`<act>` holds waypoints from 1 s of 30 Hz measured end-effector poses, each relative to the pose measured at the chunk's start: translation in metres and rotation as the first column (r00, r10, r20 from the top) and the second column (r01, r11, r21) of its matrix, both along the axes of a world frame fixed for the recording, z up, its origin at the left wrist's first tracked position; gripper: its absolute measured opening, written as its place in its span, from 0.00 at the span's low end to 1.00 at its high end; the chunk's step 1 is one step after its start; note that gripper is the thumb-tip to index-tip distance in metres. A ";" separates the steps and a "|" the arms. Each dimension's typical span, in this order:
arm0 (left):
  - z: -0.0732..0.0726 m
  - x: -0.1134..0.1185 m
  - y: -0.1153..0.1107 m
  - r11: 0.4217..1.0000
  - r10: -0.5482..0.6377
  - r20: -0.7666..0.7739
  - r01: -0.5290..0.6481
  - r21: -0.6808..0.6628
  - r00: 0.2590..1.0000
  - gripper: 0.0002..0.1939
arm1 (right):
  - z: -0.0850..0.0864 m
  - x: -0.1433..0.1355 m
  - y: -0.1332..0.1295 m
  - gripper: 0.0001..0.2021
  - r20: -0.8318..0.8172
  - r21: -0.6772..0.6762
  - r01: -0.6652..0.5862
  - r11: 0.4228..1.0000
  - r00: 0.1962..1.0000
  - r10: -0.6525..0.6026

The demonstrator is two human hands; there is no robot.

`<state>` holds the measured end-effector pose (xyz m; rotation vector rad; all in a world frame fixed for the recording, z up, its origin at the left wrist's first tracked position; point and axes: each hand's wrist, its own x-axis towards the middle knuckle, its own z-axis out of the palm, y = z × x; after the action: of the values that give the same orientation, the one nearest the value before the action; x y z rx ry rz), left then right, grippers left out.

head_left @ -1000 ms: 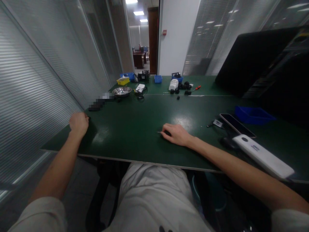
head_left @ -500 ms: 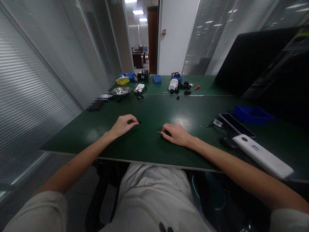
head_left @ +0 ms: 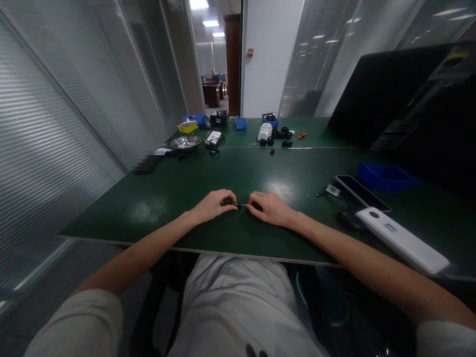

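Note:
Over the green table (head_left: pixel 208 176), my left hand (head_left: pixel 215 204) is closed in a pinch on a small black piece (head_left: pixel 238 205). Facing it, my right hand (head_left: pixel 270 208) pinches a thin, light-coloured pin (head_left: pixel 243 205) between thumb and forefinger. The pin points left and its tip is at or very near the black piece; whether they touch is too small to tell. Both hands are low over the tabletop, near its front edge.
A white device (head_left: pixel 403 238), a phone (head_left: pixel 362 193) and a blue tray (head_left: pixel 386 177) lie at the right. Farther back are a metal bowl (head_left: pixel 186 144), a yellow tray (head_left: pixel 188 127), black parts (head_left: pixel 282 133) and a red screwdriver (head_left: pixel 301 136).
My left hand has moved right and toward the table's front edge with the black piece, closing the gap to the pin. My right hand has hardly moved.

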<state>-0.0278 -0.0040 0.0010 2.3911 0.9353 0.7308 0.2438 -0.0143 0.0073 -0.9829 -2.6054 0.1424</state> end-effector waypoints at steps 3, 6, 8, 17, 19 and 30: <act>0.001 0.001 0.001 1.000 -0.007 0.014 0.007 -0.025 1.000 0.14 | 0.000 0.000 0.000 0.11 0.013 0.009 0.002 1.000 1.000 -0.003; 0.001 0.002 0.002 0.999 -0.025 0.017 0.025 -0.023 1.000 0.15 | 0.001 0.000 0.000 0.12 0.032 0.011 0.009 1.000 0.999 -0.010; 0.001 0.002 0.002 0.999 -0.030 0.003 0.030 -0.012 1.000 0.16 | 0.002 -0.001 0.000 0.12 0.043 0.004 0.009 1.000 0.999 -0.009; -0.001 0.002 0.002 0.997 -0.079 0.016 0.079 -0.022 0.997 0.14 | 0.001 -0.001 0.000 0.12 0.066 0.024 -0.004 1.000 0.998 0.003; -0.001 0.003 0.001 0.996 -0.083 0.022 0.083 -0.031 0.996 0.14 | 0.001 -0.001 0.000 0.12 0.072 0.027 -0.008 1.000 0.997 0.006; 0.001 0.003 0.001 0.995 -0.098 0.020 0.099 -0.030 0.995 0.14 | -0.001 -0.002 -0.001 0.13 0.080 0.046 -0.023 0.999 0.997 0.019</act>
<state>-0.0245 -0.0030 0.0017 2.3807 0.8095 0.6946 0.2419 -0.0149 0.0060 -0.9641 -2.6789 0.0482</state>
